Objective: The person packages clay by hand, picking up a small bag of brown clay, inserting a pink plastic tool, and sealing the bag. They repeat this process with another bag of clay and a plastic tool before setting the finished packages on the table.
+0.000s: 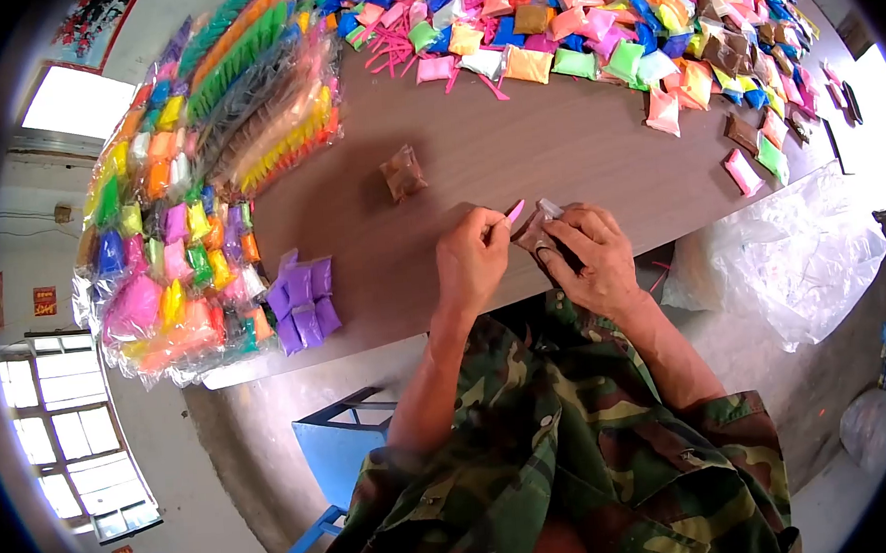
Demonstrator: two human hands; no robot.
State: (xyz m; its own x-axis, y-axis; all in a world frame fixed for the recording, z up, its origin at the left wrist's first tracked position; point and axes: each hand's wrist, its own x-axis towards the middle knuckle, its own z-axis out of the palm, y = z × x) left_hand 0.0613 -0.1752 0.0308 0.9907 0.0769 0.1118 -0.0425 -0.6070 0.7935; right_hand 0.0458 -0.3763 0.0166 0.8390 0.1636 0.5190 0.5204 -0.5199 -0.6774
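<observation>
Between the fingertips of my left hand (474,257) is a small pink plastic stick (516,212), its flat tip pointing up and to the right. My right hand (594,259) pinches a small clear plastic packet (534,236) with something brownish inside, close to the table's near edge. The two hands are a short way apart, and the fingers hide part of the packet. Farther up the table, left of both hands, lies a brown packet in clear wrap (404,172), touched by neither hand.
A big heap of colourful packets (591,38) covers the table's far side, with pink sticks (391,47) among them. Bags of coloured packets (176,240) line the left end, beside purple packets (302,299). A clear plastic bag (778,259) hangs at right; a blue stool (337,447) stands below.
</observation>
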